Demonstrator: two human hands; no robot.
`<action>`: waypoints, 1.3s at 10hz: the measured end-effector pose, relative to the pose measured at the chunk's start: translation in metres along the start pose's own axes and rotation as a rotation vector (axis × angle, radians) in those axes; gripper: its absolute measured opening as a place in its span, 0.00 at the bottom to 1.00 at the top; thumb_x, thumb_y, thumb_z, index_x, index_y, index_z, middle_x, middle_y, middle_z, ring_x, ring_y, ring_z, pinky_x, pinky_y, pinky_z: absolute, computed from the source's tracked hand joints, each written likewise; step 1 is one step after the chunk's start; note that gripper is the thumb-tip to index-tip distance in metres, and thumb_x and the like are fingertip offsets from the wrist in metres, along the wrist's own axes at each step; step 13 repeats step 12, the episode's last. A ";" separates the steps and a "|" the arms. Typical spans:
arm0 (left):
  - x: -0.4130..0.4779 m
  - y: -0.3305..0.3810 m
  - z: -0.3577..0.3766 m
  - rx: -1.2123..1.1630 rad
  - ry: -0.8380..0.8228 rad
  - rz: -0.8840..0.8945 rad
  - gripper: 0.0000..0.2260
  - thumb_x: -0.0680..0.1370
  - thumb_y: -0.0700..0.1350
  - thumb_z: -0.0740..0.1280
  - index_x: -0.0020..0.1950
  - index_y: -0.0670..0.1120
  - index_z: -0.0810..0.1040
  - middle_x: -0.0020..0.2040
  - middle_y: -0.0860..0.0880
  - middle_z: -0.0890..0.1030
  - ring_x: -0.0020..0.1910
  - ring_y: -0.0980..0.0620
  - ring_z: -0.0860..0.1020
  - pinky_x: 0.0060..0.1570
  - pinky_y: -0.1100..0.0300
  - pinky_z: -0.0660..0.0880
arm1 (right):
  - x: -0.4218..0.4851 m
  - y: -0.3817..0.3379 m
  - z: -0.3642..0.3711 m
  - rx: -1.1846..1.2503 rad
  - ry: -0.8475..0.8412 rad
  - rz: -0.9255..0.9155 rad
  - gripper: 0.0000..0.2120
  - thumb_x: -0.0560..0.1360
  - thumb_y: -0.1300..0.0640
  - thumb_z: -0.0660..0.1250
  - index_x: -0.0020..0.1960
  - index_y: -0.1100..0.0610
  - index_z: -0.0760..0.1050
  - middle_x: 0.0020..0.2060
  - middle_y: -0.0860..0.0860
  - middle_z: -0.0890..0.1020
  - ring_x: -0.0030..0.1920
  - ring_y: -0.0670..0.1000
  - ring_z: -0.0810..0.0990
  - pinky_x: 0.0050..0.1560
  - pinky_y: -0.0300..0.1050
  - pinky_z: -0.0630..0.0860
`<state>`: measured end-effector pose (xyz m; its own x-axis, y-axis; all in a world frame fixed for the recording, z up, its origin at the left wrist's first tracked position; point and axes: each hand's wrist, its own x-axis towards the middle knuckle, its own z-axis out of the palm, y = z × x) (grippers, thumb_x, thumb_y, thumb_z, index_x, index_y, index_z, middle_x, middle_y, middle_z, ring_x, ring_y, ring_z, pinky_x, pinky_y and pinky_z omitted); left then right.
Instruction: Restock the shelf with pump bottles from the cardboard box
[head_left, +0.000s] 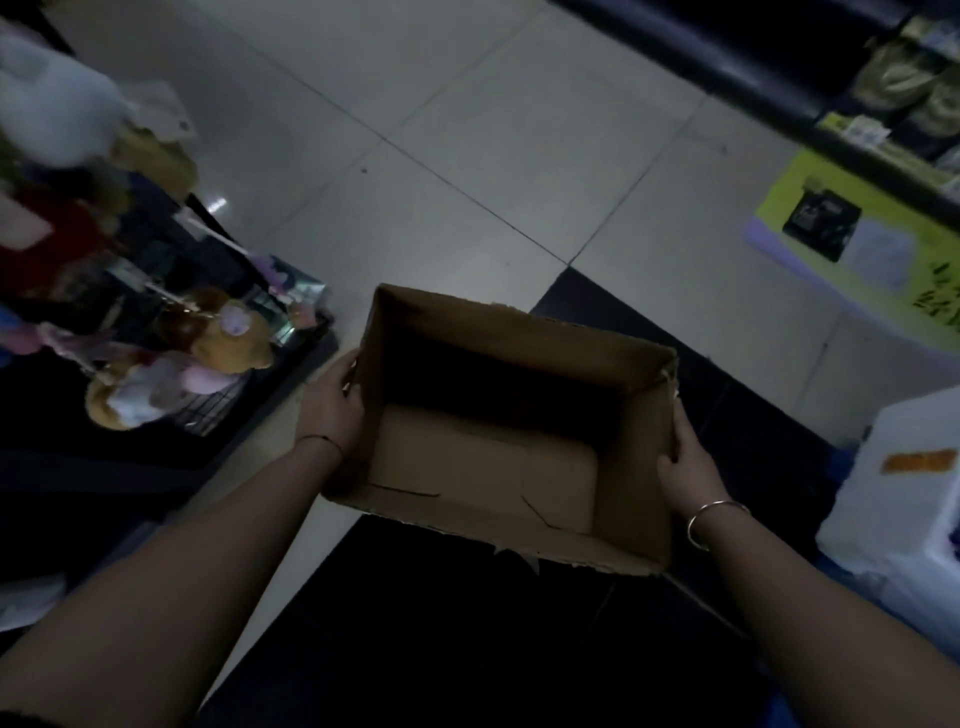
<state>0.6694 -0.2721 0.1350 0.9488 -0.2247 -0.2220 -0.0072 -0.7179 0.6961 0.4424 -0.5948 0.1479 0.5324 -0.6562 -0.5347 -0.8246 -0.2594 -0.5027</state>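
An open brown cardboard box (639, 467) is held above the floor in the middle of the view. Its inside shows only bare cardboard; no pump bottles are visible in it. My left hand (332, 400) grips the box's left wall, fingers curled over the edge. My right hand (688, 457) presses against the right wall, thumb on the rim. A thin band circles my left wrist and a metal bangle my right wrist. The scene is dim and slightly blurred.
A low dark rack with plush toys (208, 343) stands on the left. A dark shelf with packaged goods (904, 88) runs along the upper right. A yellow-green sign (852, 234) and a white box (904, 499) sit at right. Pale floor tiles (467, 130) lie ahead.
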 end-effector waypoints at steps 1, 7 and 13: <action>0.035 0.007 0.045 0.006 0.021 -0.040 0.24 0.76 0.33 0.59 0.70 0.48 0.70 0.64 0.42 0.78 0.61 0.42 0.77 0.61 0.54 0.71 | 0.061 0.006 -0.002 -0.003 -0.008 0.005 0.41 0.74 0.66 0.56 0.74 0.33 0.44 0.42 0.54 0.77 0.41 0.57 0.79 0.41 0.47 0.74; 0.221 -0.123 0.313 0.057 -0.091 -0.020 0.24 0.79 0.35 0.55 0.73 0.51 0.65 0.69 0.44 0.74 0.65 0.41 0.74 0.63 0.56 0.68 | 0.349 0.123 0.147 0.035 -0.001 0.063 0.36 0.78 0.62 0.56 0.74 0.34 0.44 0.47 0.52 0.75 0.36 0.46 0.74 0.41 0.44 0.71; 0.206 -0.071 0.246 0.142 -0.320 -0.244 0.23 0.78 0.43 0.64 0.72 0.44 0.66 0.70 0.40 0.72 0.67 0.41 0.72 0.67 0.49 0.69 | 0.313 0.054 0.117 -0.209 -0.112 0.042 0.25 0.75 0.62 0.59 0.72 0.57 0.63 0.59 0.63 0.77 0.55 0.64 0.77 0.53 0.50 0.74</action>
